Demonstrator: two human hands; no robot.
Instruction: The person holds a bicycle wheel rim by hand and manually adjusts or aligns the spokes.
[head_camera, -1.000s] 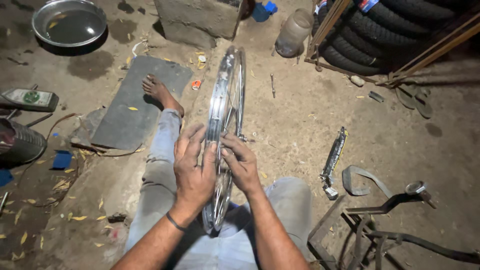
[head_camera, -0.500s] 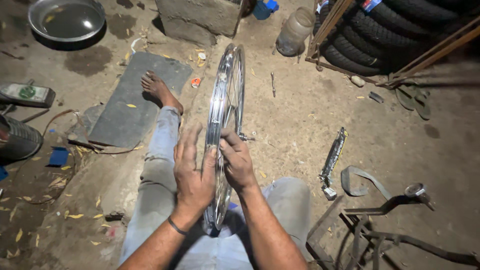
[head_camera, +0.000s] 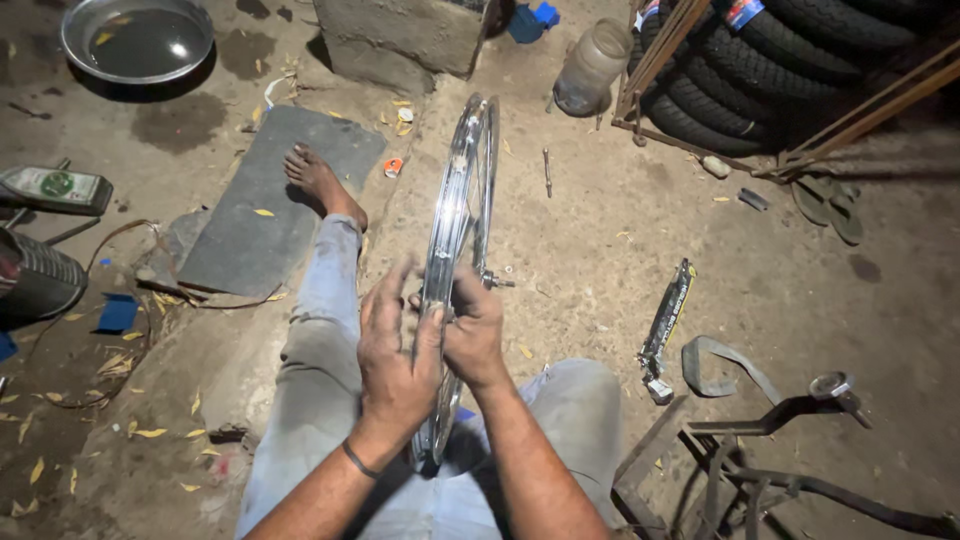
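A shiny chrome wheel rim (head_camera: 462, 190) with spokes stands upright on edge between my legs, its axle sticking out to the right. My left hand (head_camera: 392, 352) rests flat against the rim's left side, fingers spread. My right hand (head_camera: 472, 328) grips the rim's right side near the hub, fingers curled among the spokes. My left leg in grey trousers stretches forward, and its bare foot (head_camera: 318, 180) rests on a grey mat (head_camera: 262, 232).
A metal basin (head_camera: 136, 38) with water sits far left. A concrete block (head_camera: 402, 35), plastic jar (head_camera: 592, 66) and stacked tyres (head_camera: 800, 60) line the back. A metal tool (head_camera: 668, 318), strap (head_camera: 722, 365) and dark frame parts (head_camera: 790, 470) lie right. A bottle (head_camera: 52, 188) lies left.
Both hands have slid slightly up the rim. The view has shifted a little, and the rim stays upright between the legs.
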